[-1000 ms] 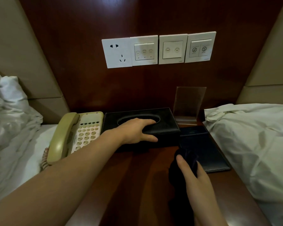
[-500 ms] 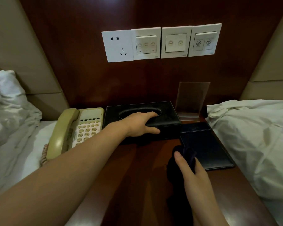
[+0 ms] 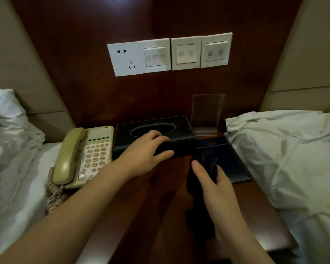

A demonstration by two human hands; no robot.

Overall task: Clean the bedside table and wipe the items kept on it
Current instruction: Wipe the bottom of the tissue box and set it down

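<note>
The table carries a black tissue box at its back, with a beige phone just left of the box, a dark pad just right of it, and a clear stand behind the box's right end. The left hand rests on the box's front edge, fingers curled over the top and thumb against the front. The right hand, in front of the box, grips a dark cloth between thumb and fingers.

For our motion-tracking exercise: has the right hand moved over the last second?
Yes. The right hand and its cloth have moved forward, closer to the front right corner of the tissue box.
</note>
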